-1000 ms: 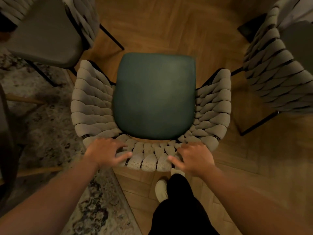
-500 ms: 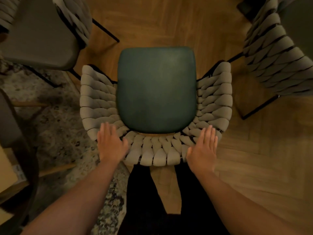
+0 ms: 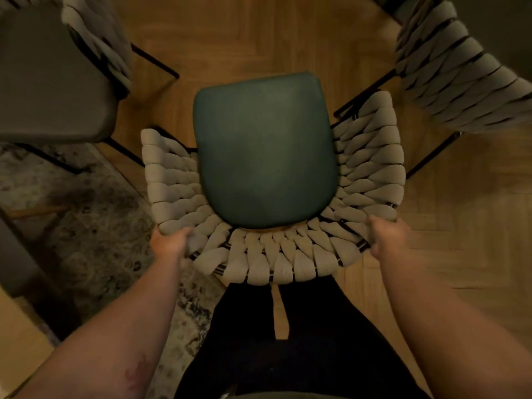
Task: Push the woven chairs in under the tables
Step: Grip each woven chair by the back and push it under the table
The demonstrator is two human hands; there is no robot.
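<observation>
Directly below me stands a woven chair (image 3: 371, 174) with a beige braided back and a dark green seat cushion (image 3: 263, 151). My left hand (image 3: 169, 244) is closed around the back's left rear corner. My right hand (image 3: 388, 237) grips the right rear corner. The fingers of both hands curl out of sight under the woven rim. My dark trouser legs stand right behind the chair. No table is in view.
A second woven chair (image 3: 460, 70) with black legs stands at the upper right, a third (image 3: 51, 76) with a grey seat at the upper left. A patterned rug (image 3: 95, 226) covers the floor on the left. Wooden parquet (image 3: 460, 226) lies ahead and to the right.
My hands went from lying flat on the top of the chair back to gripping its two rear corners, wider apart. The chair looks slightly turned.
</observation>
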